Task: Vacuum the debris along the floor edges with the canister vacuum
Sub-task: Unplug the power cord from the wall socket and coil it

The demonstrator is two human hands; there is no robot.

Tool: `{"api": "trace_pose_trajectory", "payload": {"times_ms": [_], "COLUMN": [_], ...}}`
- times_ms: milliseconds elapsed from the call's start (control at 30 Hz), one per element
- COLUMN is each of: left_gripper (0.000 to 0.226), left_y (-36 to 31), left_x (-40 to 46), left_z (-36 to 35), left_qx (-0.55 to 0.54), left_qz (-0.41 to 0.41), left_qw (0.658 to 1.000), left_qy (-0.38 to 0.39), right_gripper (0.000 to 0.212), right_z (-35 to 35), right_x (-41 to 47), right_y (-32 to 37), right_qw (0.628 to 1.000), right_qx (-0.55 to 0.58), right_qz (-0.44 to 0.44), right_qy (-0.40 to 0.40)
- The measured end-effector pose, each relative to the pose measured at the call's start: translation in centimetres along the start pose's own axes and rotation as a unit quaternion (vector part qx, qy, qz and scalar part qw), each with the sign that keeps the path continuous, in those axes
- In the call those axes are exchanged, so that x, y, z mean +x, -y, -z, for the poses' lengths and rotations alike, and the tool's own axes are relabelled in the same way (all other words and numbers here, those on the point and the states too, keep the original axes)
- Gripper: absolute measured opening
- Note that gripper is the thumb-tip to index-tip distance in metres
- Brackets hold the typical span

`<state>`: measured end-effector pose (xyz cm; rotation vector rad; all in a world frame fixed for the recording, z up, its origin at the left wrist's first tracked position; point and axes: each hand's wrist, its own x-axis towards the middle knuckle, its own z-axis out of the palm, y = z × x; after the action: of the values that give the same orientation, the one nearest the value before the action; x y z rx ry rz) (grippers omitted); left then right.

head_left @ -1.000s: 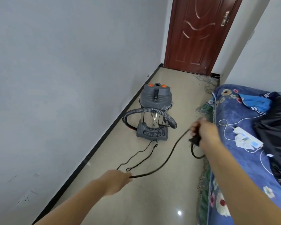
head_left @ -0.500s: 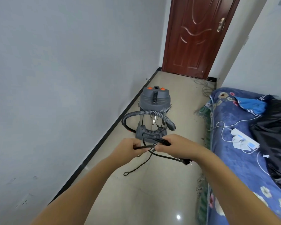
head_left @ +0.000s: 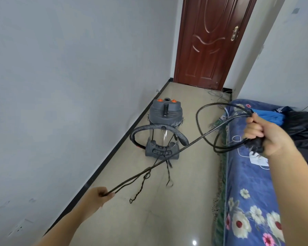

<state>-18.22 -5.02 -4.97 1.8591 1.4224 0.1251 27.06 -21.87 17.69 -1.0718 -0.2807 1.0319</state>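
The grey canister vacuum (head_left: 164,121), with orange knobs on top and a steel barrel, stands on the beige floor by the left wall. Its black ribbed hose (head_left: 167,127) curls around its front. A black power cord (head_left: 169,159) runs taut between my hands. My left hand (head_left: 96,197), low near the left wall, pinches one end of the stretch. My right hand (head_left: 267,135), raised over the bed's edge, grips a coiled loop of cord and the black plug (head_left: 255,145). A thin twisted string (head_left: 140,187) trails on the floor.
A black skirting strip (head_left: 114,151) runs along the left wall. The dark red door (head_left: 212,41) at the far end is closed, with loose wires on the floor beside it. A bed with a blue flowered cover (head_left: 247,201) fills the right side, bearing a white power strip and dark clothing.
My hands were together in front of the vacuum half a second ago. They have pulled apart, left hand down and left, right hand up and right, stretching the cord and adding a loop.
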Motion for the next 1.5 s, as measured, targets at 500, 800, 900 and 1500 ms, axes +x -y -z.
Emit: {"api": "trace_pose_trajectory", "payload": {"times_ms": [500, 800, 900, 1500], "left_gripper": [0.046, 0.042, 0.045, 0.043], "left_y": [-21.0, -18.6, -16.4, -17.4], "left_x": [-5.2, -3.0, -2.0, -1.5], "left_z": [-2.4, 0.4, 0.3, -5.0], "left_qx": [0.320, -0.013, -0.080, 0.257], "left_qz": [-0.273, -0.277, -0.250, -0.223], "left_qw": [0.888, 0.960, 0.965, 0.926], "left_qy": [0.188, 0.031, 0.008, 0.165], "right_gripper": [0.021, 0.028, 0.025, 0.039], "right_z": [-11.5, -9.2, -7.7, -5.0], "right_x": [-2.3, -4.1, -3.9, 1.4], "right_y": [-12.0, -12.7, -8.9, -4.8], "right_qw": [0.848, 0.775, 0.848, 0.980], "right_qx": [-0.511, -0.577, -0.432, 0.181], "right_qz": [0.040, -0.047, -0.120, -0.065], "right_qy": [0.132, 0.252, 0.283, -0.050]}}
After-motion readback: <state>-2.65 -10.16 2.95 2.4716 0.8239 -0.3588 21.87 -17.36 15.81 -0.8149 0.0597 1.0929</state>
